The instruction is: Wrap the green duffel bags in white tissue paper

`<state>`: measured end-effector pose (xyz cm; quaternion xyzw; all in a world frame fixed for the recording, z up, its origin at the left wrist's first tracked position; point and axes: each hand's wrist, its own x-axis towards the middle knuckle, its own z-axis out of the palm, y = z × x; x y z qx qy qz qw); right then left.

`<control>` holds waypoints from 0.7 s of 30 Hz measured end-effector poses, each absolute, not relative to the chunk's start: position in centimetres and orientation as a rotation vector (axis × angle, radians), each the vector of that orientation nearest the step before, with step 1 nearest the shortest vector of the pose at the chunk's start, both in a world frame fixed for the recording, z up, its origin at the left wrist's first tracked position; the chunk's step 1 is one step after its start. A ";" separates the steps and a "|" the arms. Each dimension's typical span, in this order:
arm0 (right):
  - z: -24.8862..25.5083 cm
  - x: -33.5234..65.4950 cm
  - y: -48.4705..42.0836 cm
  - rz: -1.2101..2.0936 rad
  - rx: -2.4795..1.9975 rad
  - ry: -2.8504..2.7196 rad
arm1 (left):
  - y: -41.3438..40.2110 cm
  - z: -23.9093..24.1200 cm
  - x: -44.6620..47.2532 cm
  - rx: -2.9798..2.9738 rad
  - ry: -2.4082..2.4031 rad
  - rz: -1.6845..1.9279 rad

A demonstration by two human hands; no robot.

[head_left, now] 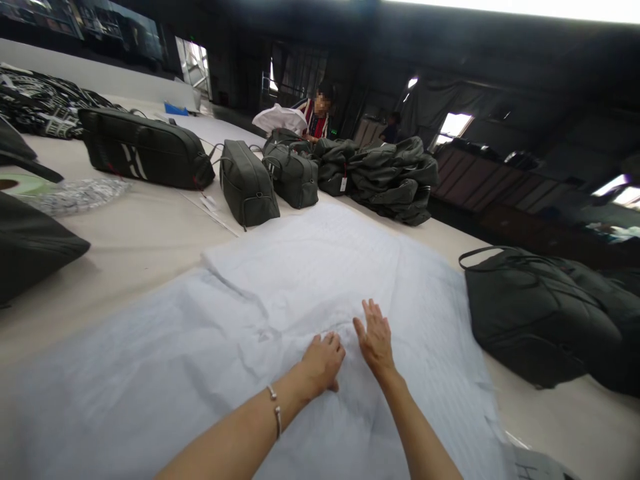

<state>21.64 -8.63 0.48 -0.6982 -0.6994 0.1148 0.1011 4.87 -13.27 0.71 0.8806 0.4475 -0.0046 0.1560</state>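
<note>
A large, thin white sheet [350, 267] with creases lies spread over the table in front of me. My left hand [323, 363], with a bracelet on its wrist, rests on the sheet, its fingers loosely bent and the thumb held apart. Just to its right, my right hand [376, 340] has its fingers stretched out over the same sheet, palm turned down and inward. Between and ahead of the hands the sheet shows small folds. I see nothing held in either hand.
Dark green duffel bags stand around the sheet: a long striped one [145, 147], a narrow one [249, 183], and a large one [530, 320] at right. A heap of dark bags [395, 177] lies behind. Across the table is a person [317, 120]. Tape rolls lie left.
</note>
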 end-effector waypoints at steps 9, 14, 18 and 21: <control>1.3 23.1 -10.5 0.484 -1.930 -2.129 | -16.0 3.4 0.6 2.530 1.209 0.190; 0.3 21.6 -19.4 0.344 -1.630 -2.431 | -20.3 2.3 -4.4 2.572 1.275 0.157; -3.0 19.4 -23.1 0.221 -1.666 -2.514 | -21.2 0.8 -5.6 2.544 1.247 -0.047; -3.6 19.0 -21.8 0.227 -1.752 -2.476 | -20.0 0.4 -5.1 2.559 1.262 -0.038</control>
